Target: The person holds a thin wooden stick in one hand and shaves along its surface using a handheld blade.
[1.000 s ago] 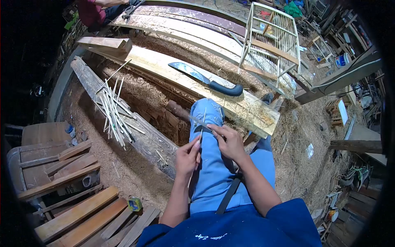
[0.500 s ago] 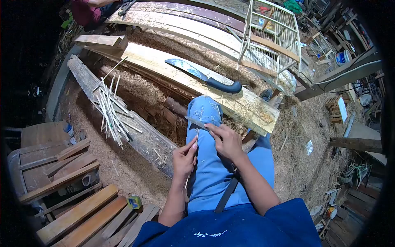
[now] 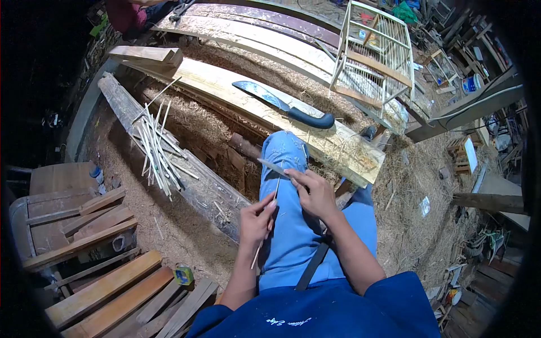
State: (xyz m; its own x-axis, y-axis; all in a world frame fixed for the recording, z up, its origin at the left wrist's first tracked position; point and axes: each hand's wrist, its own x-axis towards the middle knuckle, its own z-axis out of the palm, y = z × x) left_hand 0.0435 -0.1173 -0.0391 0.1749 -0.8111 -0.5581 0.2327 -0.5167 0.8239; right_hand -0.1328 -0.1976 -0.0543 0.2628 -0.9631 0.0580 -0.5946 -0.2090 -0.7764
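Note:
Over my blue-trousered thigh, my left hand [image 3: 256,223] pinches a thin wooden stick [image 3: 256,255], which runs out below the palm and up past the fingertips. My right hand [image 3: 316,196] is closed around a small knife [image 3: 271,166]. Its blade points up and left and lies at the stick's upper end; exact contact is hard to tell. The knife's handle is mostly hidden by my fingers. To the left, a pile of thin sticks [image 3: 156,152] rests on a weathered plank [image 3: 211,197]. A big knife with a black handle [image 3: 310,117] lies on the pale beam [image 3: 338,135] beyond my knee.
A wooden barred cage [image 3: 375,62] stands at the upper right. Boards [image 3: 112,287] and a yellow tape measure [image 3: 183,275] are at the lower left. Shavings cover the ground [image 3: 406,225]. Another person in a maroon top [image 3: 125,16] is at the far upper left.
My left hand has moved slightly right and down, and more of the stick shows above and below it. The knife in my right hand has shifted a little right. The view has shifted slightly.

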